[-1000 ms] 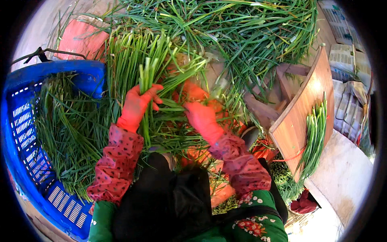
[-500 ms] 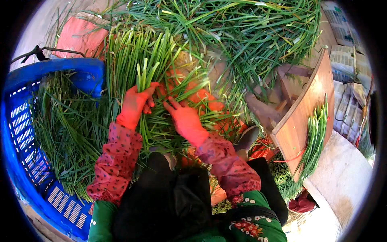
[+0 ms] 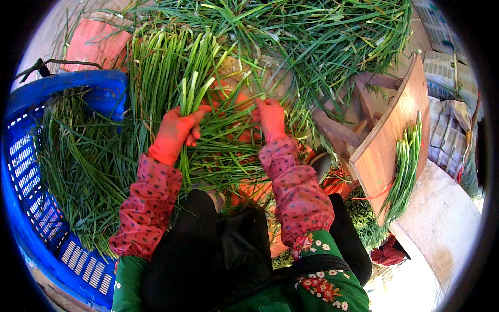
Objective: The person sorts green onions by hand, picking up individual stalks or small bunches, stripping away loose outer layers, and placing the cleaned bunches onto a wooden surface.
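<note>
My left hand (image 3: 176, 129), in an orange-red rubber glove, is closed round a small bunch of garlic chives (image 3: 194, 93). Their pale cut ends stick up past my thumb, and the green leaves hang below the fist. To the right, my right hand (image 3: 270, 118), gloved alike, has its fingers pinched together by some loose stalks; what is between the fingertips is too small to make out. Loose chives (image 3: 228, 138) lie across the orange-red material beneath and between my hands. Just beyond my left hand lies a thick row of chives (image 3: 161, 67), stem ends pointing away.
On the left, a blue slotted plastic basket (image 3: 57, 83) holds leafy chives. A large heap of greens (image 3: 312, 36) spreads across the far side. At right, a tied bunch (image 3: 405, 166) rests against a tilted wooden board (image 3: 382, 148). Wrapped bundles (image 3: 444, 78) are stacked beyond it.
My right hand has moved right and away from me, off the stalks beside my left hand, and its fingers have drawn together. The left hand keeps its bunch nearly in place.
</note>
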### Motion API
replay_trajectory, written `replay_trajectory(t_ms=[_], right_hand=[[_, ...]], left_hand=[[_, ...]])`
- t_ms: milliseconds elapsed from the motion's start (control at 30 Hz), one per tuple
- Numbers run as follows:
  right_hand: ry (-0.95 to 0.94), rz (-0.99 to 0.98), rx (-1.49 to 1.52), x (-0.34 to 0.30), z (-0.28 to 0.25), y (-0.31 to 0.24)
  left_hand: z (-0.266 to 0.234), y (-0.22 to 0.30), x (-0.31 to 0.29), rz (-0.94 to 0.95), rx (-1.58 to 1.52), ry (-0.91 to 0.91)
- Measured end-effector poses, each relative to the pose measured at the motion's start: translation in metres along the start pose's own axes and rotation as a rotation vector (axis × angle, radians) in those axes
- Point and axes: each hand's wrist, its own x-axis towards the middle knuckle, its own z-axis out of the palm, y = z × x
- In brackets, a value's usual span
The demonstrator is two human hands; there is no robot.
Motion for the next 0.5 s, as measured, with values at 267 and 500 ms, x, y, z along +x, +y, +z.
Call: replay_trajectory(t_ms=[267,500], right_hand=[[-0.105,-0.01,0.349,-0.057,-0.033,-0.044],[-0.232,-0.171,0.462,-0.114,-0.02,-0.084]], left_hand=[[0.006,0.023,-0.03,0.096,0.077,0.082],[0.041,0.005,-0.015,0.577,0.556,-0.02]])
